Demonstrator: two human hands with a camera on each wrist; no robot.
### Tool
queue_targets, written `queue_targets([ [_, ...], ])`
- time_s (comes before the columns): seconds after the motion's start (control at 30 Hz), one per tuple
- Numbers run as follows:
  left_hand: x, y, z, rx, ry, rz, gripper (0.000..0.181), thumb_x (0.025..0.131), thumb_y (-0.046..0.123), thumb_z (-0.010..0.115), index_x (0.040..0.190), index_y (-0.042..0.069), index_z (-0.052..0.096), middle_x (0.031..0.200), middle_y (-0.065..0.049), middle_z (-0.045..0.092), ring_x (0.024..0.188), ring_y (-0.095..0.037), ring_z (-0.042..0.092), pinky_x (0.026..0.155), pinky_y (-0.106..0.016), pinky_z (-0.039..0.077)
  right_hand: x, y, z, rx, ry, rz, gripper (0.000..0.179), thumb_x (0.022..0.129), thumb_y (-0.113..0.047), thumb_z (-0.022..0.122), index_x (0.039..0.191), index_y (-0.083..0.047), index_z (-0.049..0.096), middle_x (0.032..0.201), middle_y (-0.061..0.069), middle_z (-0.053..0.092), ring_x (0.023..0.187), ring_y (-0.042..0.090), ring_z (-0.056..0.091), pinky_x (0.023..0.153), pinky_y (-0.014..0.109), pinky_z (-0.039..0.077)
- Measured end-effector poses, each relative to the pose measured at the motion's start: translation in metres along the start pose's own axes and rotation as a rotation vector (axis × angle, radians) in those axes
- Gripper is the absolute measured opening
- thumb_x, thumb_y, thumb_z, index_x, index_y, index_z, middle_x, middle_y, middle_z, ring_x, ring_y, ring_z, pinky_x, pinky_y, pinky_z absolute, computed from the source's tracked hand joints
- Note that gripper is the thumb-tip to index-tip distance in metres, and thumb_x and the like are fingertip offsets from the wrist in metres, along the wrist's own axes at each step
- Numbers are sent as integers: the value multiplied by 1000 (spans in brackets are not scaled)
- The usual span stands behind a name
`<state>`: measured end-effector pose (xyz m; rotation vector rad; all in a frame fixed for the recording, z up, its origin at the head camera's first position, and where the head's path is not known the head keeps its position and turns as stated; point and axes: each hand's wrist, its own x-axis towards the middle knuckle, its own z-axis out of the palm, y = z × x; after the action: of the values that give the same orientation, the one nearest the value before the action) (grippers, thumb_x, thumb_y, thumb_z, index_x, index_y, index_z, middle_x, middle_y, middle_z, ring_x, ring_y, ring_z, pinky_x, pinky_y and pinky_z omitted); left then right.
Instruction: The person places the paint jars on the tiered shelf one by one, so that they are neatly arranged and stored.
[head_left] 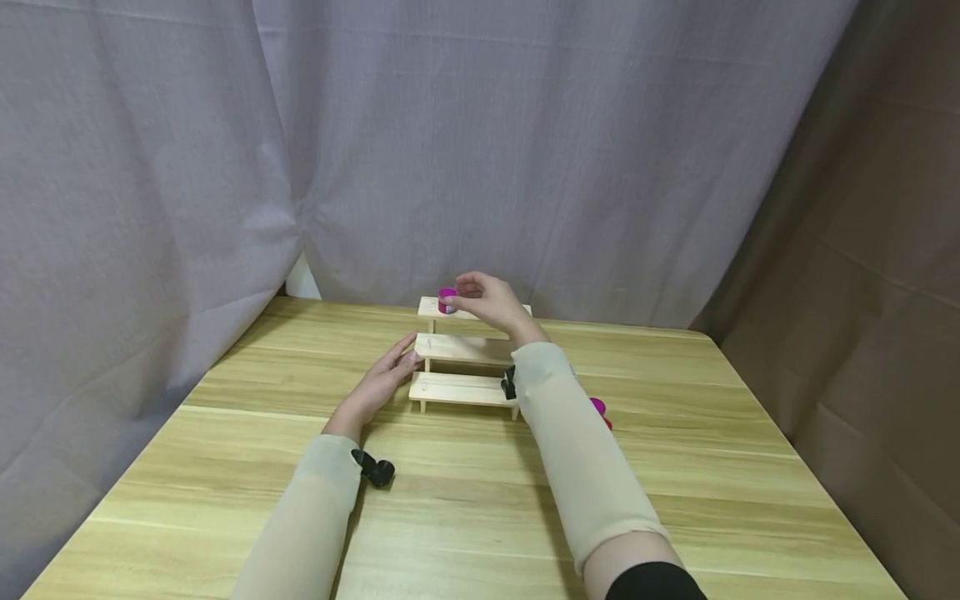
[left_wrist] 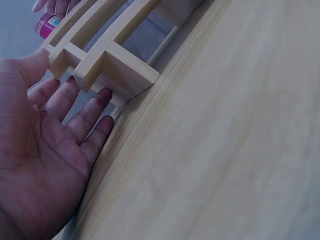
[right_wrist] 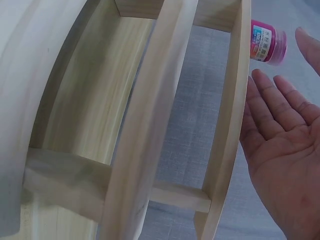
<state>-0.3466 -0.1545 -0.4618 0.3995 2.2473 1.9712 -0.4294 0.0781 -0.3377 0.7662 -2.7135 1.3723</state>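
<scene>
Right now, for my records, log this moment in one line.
left fingers: at wooden stand, left side | right fingers: beside jar, not gripping | jar: top tier

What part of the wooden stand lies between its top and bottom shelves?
The middle shelf, plus wooden supports, between the top shelf and bottom shelf; the head view shows this.

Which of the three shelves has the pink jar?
The top shelf, at the back: the pink jar is there, while the middle shelf and bottom shelf show none.
</scene>
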Motion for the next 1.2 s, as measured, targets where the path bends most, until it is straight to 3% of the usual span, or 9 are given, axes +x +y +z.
queue_targets([
  [0.57,0,1,0,-17,0,4,64,108,40,44,163,23,17,160,-18,32,142,-35,39,121,-47,25,-7,5,-7,67,-16,-3,56,93,-35,74,139,-8,55,133,5,63,124,21,58,107,37,47],
  [0.73,1,0,2,-10,4,0,63,108,41,45,163,25,18,160,-16,34,142,-34,40,121,-47,25,-13,4,-16,42,-30,2,55,94,-36,72,140,-10,55,135,5,62,125,22,57,108,39,46],
  [0.93,5,1,1,6,20,4,62,107,39,48,162,28,21,160,-17,34,143,-36,39,122,-52,18,-18,6,-30,2,-30,-16,58,94,-39,72,141,-10,54,135,5,62,124,23,58,108,42,47],
  [1.2,7,-4,-9,-138,-6,58,62,106,23,54,160,15,26,157,-22,35,139,-39,42,115,-48,38,-33,6,-47,-1,-49,-15,59,93,-47,70,140,-15,55,135,3,62,126,22,56,109,43,45],
])
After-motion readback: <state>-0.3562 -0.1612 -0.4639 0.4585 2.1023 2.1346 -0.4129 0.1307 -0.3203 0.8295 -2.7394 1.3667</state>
